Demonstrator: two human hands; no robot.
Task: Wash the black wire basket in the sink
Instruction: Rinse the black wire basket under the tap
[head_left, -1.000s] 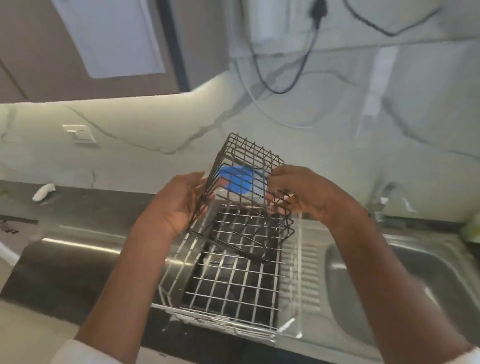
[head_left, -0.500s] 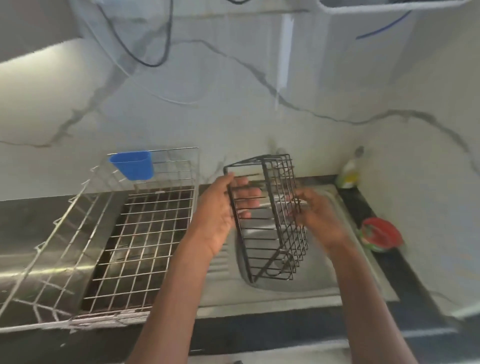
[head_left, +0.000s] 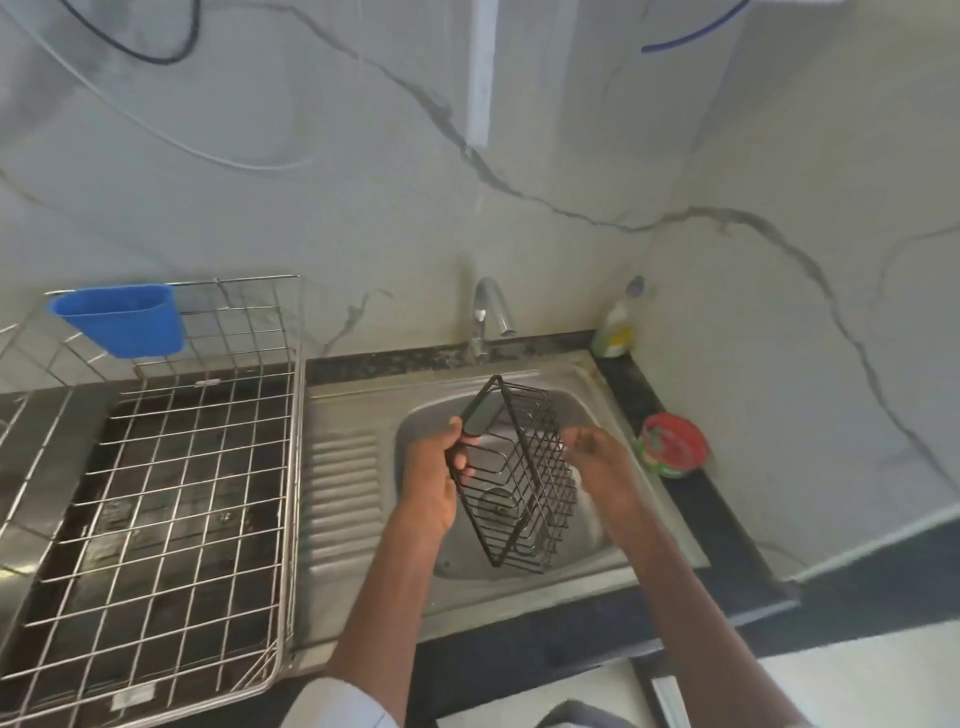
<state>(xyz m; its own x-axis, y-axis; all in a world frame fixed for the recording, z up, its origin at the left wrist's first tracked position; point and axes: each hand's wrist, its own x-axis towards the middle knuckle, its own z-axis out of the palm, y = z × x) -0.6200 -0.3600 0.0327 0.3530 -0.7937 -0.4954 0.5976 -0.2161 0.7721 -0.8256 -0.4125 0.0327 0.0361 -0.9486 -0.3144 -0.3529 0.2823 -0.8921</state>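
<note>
Head view: tap (head_left: 488, 312) behind the sink (head_left: 613, 551), silver dish rack (head_left: 291, 467) with blue cup (head_left: 122, 319) to its left, bottle (head_left: 615, 325) and red lid (head_left: 674, 445) to its right. Black wire basket (head_left: 517, 480) tilted over the basin — left hand (head_left: 436, 480) curled round its rim, right hand (head_left: 597, 457) against its far side; that grip cannot be told.

One head-worn view only: the sink (head_left: 613, 558) is looked down on from close above, facing the wall behind it.
</note>
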